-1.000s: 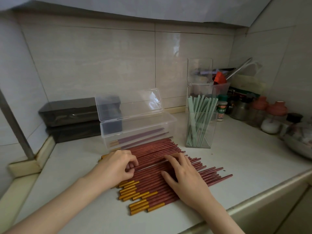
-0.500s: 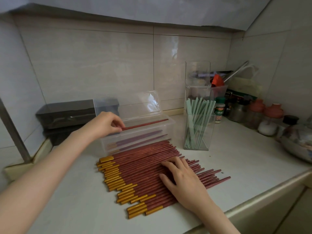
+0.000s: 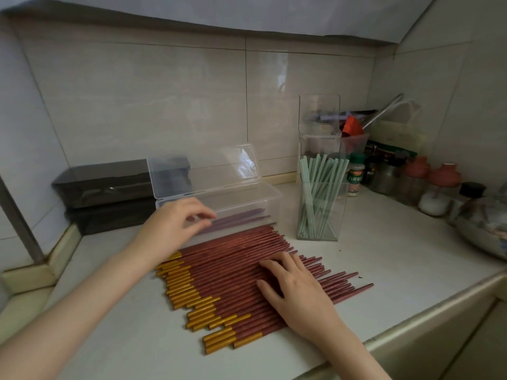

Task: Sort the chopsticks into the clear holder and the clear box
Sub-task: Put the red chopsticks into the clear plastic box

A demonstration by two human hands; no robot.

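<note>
- The red chopsticks [image 3: 241,272] lie side by side in a flat row on the counter [image 3: 384,270], just in front of the box [image 3: 247,204] — likely so each can be slid off the row and into it.
- Their long axis runs from near left to far right: gold ends at the left, thin tips at the right.
- The right hand [image 3: 299,292] lies flat on the row, fingers spread — seemingly pinning it so nothing rolls.
- The left hand [image 3: 175,223] hovers at the box's front wall, fingers loosely curled and apart, gripping nothing I can see.
- A few chopsticks lie in the box along its length.
- The holder [image 3: 319,209] stands to the right, green chopsticks [image 3: 315,193] leaning upright in it.
</note>
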